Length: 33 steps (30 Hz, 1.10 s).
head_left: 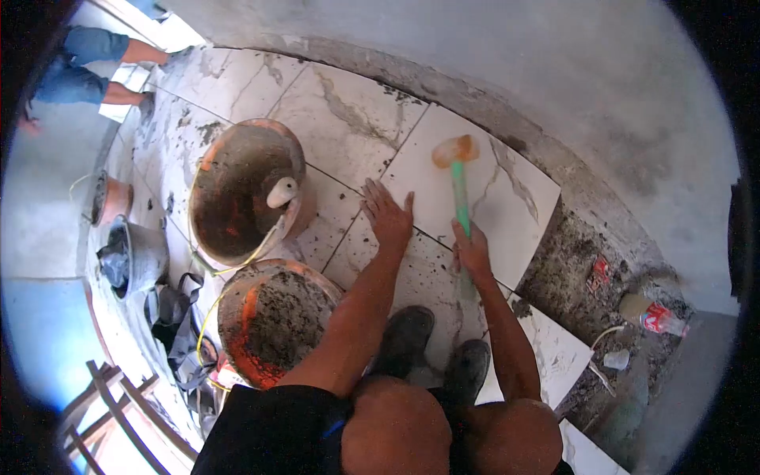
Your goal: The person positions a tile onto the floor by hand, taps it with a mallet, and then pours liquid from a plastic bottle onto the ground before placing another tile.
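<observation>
My right hand (473,252) is wrapped round the green handle of a rubber mallet (460,184). The mallet's orange-brown head (455,150) is over a large white marble-patterned floor tile (427,170), slightly smeared by motion. Flat on the floor tiles, close to the joint at that tile's left edge, lies my left hand (388,214) with its fingers spread and nothing in it. Beside my left forearm stands a bucket of grey mortar (279,317). Just beyond it is a larger bucket (297,170) with a pale object (282,192) at its inner wall.
Bare rubble ground (554,245) borders the tile on the right, with a plastic bottle (663,318) on it. A grey wall (538,55) curves behind. At the left are a grey bucket (149,257), a smaller bucket (116,198) and a yellow cord (199,336). Another person's legs (127,71) show top left.
</observation>
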Tool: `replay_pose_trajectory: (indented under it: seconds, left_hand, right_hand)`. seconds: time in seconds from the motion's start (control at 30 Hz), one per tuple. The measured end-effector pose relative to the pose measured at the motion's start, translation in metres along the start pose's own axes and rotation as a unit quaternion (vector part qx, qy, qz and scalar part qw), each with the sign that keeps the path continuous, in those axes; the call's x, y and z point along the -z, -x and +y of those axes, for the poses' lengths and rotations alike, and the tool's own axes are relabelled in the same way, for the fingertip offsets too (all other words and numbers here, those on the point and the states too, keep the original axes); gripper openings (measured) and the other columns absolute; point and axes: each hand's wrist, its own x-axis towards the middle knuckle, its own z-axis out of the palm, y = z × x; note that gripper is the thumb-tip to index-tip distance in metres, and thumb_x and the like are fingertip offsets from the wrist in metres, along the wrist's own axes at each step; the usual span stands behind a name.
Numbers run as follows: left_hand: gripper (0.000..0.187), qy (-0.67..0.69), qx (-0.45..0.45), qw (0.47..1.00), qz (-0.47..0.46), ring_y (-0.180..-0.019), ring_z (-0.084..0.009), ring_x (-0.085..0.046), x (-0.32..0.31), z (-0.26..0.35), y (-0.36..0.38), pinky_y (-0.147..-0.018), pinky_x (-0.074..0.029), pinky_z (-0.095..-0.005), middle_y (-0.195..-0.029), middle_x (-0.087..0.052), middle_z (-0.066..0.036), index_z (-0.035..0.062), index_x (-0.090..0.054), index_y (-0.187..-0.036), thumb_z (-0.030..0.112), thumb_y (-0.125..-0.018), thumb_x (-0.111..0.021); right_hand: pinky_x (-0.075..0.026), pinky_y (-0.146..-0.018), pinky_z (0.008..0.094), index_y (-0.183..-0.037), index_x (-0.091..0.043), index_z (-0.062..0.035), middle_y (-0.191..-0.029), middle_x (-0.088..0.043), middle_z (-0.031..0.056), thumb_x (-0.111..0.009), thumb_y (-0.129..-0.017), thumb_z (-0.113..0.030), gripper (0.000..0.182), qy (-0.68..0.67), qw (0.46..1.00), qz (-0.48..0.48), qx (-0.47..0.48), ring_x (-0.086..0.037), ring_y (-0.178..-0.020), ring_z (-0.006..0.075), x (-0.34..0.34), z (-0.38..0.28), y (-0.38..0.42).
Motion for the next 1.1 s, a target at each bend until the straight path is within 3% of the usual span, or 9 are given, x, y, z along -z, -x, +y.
replay_pose_trajectory:
  seconds: [0.1, 0.3, 0.37, 0.47, 0.57, 0.67, 0.83, 0.93, 1.1]
  left_hand:
    - [0.081, 0.016, 0.015, 0.999, -0.035, -0.132, -0.032, -0.009, 0.01, 0.002, -0.001, -0.107, -0.009, -0.0457, -0.142, -0.01, -0.021, -0.0076, -0.016, -0.134, 0.055, -0.086, -0.036]
    - [0.106, 0.084, 0.002, 0.986, -0.141, -0.132, -0.0383, -0.002, 0.025, -0.011, -0.011, -0.105, -0.008, -0.0512, -0.141, 0.0, -0.026, -0.0101, -0.008, -0.133, 0.07, -0.073, -0.044]
    - [0.121, 0.042, -0.013, 0.965, -0.258, -0.134, -0.0317, -0.001, 0.041, -0.013, -0.016, -0.107, -0.01, -0.0454, -0.144, -0.001, -0.02, -0.0052, -0.005, -0.136, 0.068, -0.059, -0.061]
    - [0.129, 0.007, -0.054, 0.945, -0.321, -0.133, -0.0333, 0.0, 0.047, -0.023, -0.023, -0.107, -0.012, -0.0455, -0.143, 0.003, -0.02, -0.0038, 0.0, -0.136, 0.06, -0.051, -0.074]
    - [0.13, 0.05, -0.071, 0.952, -0.293, -0.13, -0.0439, -0.003, 0.037, -0.028, -0.023, -0.102, -0.017, -0.0545, -0.14, 0.003, -0.029, -0.0079, -0.001, -0.134, 0.054, -0.049, -0.077]
    - [0.131, 0.002, -0.051, 0.953, -0.299, -0.133, -0.0348, -0.001, 0.021, -0.028, -0.023, -0.107, -0.013, -0.0439, -0.143, 0.005, -0.022, -0.0038, 0.001, -0.136, 0.051, -0.048, -0.079]
    - [0.131, 0.019, -0.036, 0.948, -0.317, -0.133, -0.0351, -0.001, 0.04, -0.021, -0.022, -0.108, -0.012, -0.0431, -0.143, 0.005, -0.022, -0.0042, 0.002, -0.136, 0.051, -0.049, -0.079]
    - [0.13, 0.023, -0.03, 0.945, -0.325, -0.133, -0.0351, -0.001, 0.047, -0.022, -0.022, -0.108, -0.012, -0.043, -0.143, 0.005, -0.021, -0.0043, 0.001, -0.136, 0.049, -0.049, -0.08]
    - [0.129, 0.024, -0.037, 0.955, -0.295, -0.133, -0.0348, -0.001, 0.039, -0.021, -0.024, -0.108, -0.012, -0.0431, -0.143, 0.004, -0.021, -0.0047, 0.001, -0.135, 0.046, -0.049, -0.081]
  right_hand:
    - [-0.036, -0.031, 0.0261, -0.082, -0.047, -0.0056, -0.049, -0.043, 0.0008, -0.049, -0.088, -0.036, 0.031, -0.166, 0.985, -0.001, -0.043, -0.041, -0.032, 0.0116, 0.005, -0.037, 0.028]
    - [-0.037, -0.033, 0.0274, -0.086, -0.048, -0.0023, -0.047, -0.042, 0.0015, -0.05, -0.088, -0.038, 0.036, -0.126, 0.99, 0.0, -0.057, -0.041, -0.034, 0.0113, 0.004, -0.008, 0.019]
    - [-0.036, -0.032, 0.0263, -0.083, -0.047, -0.005, -0.047, -0.041, 0.0011, -0.05, -0.088, -0.038, 0.034, -0.166, 0.986, 0.017, -0.028, -0.041, -0.033, 0.0112, 0.001, -0.017, 0.026]
    - [-0.035, -0.03, 0.0254, -0.079, -0.045, -0.0079, -0.047, -0.041, 0.0008, -0.049, -0.088, -0.039, 0.033, -0.171, 0.985, 0.018, 0.001, -0.04, -0.032, 0.0112, -0.005, 0.008, 0.015]
    - [-0.034, -0.03, 0.0258, -0.079, -0.045, -0.0083, -0.046, -0.041, 0.0005, -0.049, -0.088, -0.039, 0.033, -0.113, 0.994, 0.002, -0.006, -0.04, -0.032, 0.0111, 0.003, 0.003, 0.01]
    - [-0.035, -0.033, 0.0269, -0.078, -0.047, -0.0061, -0.047, -0.042, 0.0013, -0.049, -0.088, -0.038, 0.034, -0.101, 0.995, 0.022, -0.006, -0.041, -0.035, 0.0115, 0.002, -0.015, 0.024]
    - [-0.033, -0.029, 0.0266, -0.076, -0.045, -0.0079, -0.045, -0.039, -0.0006, -0.048, -0.089, -0.037, 0.032, -0.011, 1.0, -0.023, -0.007, -0.038, -0.032, 0.0108, 0.001, -0.002, 0.018]
    - [-0.032, -0.029, 0.0266, -0.075, -0.044, -0.0073, -0.045, -0.039, -0.0009, -0.049, -0.088, -0.037, 0.033, -0.127, 0.992, 0.002, -0.025, -0.038, -0.031, 0.0107, 0.001, -0.001, 0.029]
    - [-0.038, -0.038, 0.0286, -0.075, -0.048, -0.0041, -0.049, -0.042, 0.0009, -0.047, -0.088, -0.041, 0.039, -0.037, 0.997, -0.011, -0.063, -0.043, -0.038, 0.012, 0.011, -0.012, 0.029]
